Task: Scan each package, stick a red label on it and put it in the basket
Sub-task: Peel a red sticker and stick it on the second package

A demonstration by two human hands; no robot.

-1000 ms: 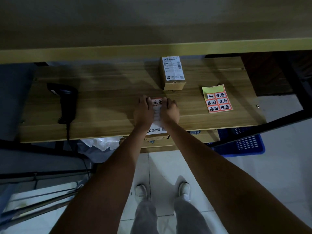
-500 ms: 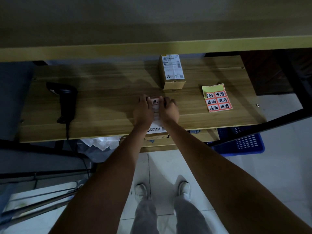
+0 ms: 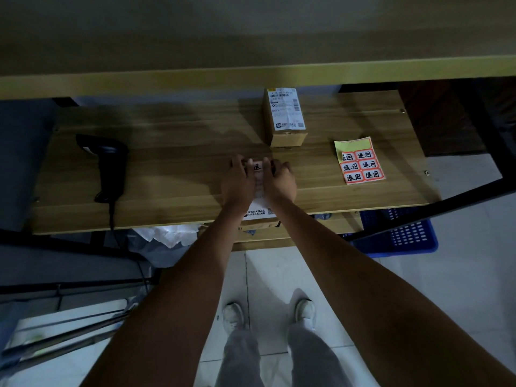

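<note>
A small cardboard package (image 3: 258, 213) with a white shipping slip lies at the table's front edge. A red label (image 3: 257, 167) with black characters sits on its far end. My left hand (image 3: 237, 184) and my right hand (image 3: 280, 182) lie flat on top of the package, one on each side of the label, fingers pressing down. The right fingers cover part of the label. A second cardboard package (image 3: 283, 115) stands further back. The sheet of red labels (image 3: 360, 164) lies to the right. A blue basket (image 3: 405, 236) sits on the floor under the table's right end.
A black handheld scanner (image 3: 109, 163) lies on the left of the wooden table (image 3: 181, 169), its cable hanging over the front edge. A shelf edge runs across above the table. Crumpled plastic bags (image 3: 164, 237) sit under the table. My feet stand on the tiled floor.
My right fingers have slid left over the red label, hiding its right half. The package and my left hand have stayed in place.
</note>
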